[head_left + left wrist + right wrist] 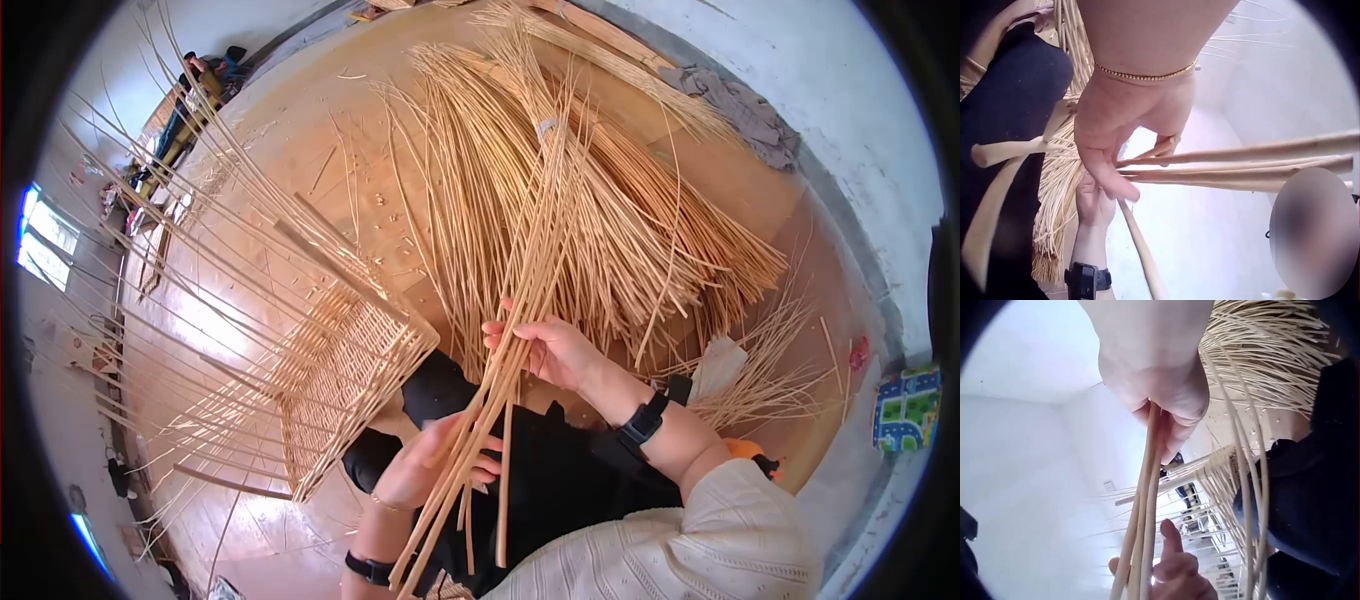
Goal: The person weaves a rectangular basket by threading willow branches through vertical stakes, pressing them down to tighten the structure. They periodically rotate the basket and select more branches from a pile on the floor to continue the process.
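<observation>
A loose bunch of peeled wicker rods [500, 375] slants across the person's lap, thick ends toward the body. The right hand [560, 352] grips the bunch around its middle; in the right wrist view several rods [1141, 512] run out from under its palm. Lower down, the left hand [425, 468] has its fingers around the rods nearer the thick ends. From the left wrist view, rods [1229, 153] pass between the left hand's [1132, 131] thumb and fingers, and a few thick ends stick out on the opposite side.
A part-woven wicker basket [340, 375] with long upright stakes lies on its side by the left knee. Large bundles of rods [600, 230] spread over the floor ahead. Loose thin rods [770, 380] and a patterned box [905, 410] are at the right, near the wall.
</observation>
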{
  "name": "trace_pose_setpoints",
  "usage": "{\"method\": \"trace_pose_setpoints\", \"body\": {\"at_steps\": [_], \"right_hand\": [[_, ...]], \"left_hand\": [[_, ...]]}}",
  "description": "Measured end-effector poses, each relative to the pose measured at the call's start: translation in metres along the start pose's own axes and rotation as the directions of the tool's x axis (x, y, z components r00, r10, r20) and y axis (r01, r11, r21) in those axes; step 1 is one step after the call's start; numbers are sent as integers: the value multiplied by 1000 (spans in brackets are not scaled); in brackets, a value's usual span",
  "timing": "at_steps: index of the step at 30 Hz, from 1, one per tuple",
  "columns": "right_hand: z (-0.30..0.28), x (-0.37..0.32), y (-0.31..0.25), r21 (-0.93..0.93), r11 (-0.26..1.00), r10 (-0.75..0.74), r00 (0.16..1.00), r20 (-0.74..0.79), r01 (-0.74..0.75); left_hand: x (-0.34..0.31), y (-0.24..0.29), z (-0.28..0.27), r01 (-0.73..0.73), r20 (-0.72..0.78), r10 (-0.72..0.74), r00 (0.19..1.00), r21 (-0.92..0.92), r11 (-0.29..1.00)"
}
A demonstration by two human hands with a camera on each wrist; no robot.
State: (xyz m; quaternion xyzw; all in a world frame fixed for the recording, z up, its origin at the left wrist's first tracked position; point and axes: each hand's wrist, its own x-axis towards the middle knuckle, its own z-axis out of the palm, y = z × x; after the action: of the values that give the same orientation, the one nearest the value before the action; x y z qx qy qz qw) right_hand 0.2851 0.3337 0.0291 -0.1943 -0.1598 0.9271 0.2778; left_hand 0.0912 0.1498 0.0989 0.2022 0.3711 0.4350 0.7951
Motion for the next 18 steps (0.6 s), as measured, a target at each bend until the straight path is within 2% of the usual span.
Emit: {"method": "trace_pose_setpoints", "body": {"at_steps": [1, 3, 6, 9, 11, 12, 13, 14, 15, 17, 18], "right_hand": [[-3, -5, 7, 6, 1000, 3, 1000, -5, -3], [-10, -15, 16, -42, 999, 25, 999, -47, -27], [-24, -30, 25, -83, 994, 55, 993, -106, -64], [-27, -34, 28, -107, 990, 80, 985, -151, -97], [-32, -30, 29, -214, 965, 108, 973, -203, -152], [-26, -30, 28, -244, 953, 99, 949, -299, -177], [-26, -29, 25, -238, 953, 111, 947, -303, -188], [-27, -27, 23, -259, 946, 117, 952, -282, -193], [-28, -26, 24, -280, 941, 118, 958, -260, -192], [-34, -20, 29, -239, 957, 100, 960, -260, -164], [-35, -20, 30, -248, 959, 78, 966, -246, -140]], "left_hand": [[0, -1, 0, 64, -12, -64, 998, 13, 998], [3, -17, -7, 35, -111, -45, 993, -95, 995], [7, -40, -25, 87, -93, -94, 991, -80, 993], [7, -38, -11, 72, -142, -76, 987, -31, 997], [13, -33, 3, 71, -150, -85, 985, -94, 993], [17, -30, 5, 119, -97, -134, 986, -154, 981], [19, -32, 8, 166, -42, -179, 983, -211, 963], [20, -40, 8, 137, -120, -170, 978, -242, 961], [20, -44, 5, 141, -126, -176, 976, -246, 959], [22, -50, 2, 54, -146, -102, 984, -303, 951], [24, -46, 11, 54, -287, -114, 951, -209, 976]]}}
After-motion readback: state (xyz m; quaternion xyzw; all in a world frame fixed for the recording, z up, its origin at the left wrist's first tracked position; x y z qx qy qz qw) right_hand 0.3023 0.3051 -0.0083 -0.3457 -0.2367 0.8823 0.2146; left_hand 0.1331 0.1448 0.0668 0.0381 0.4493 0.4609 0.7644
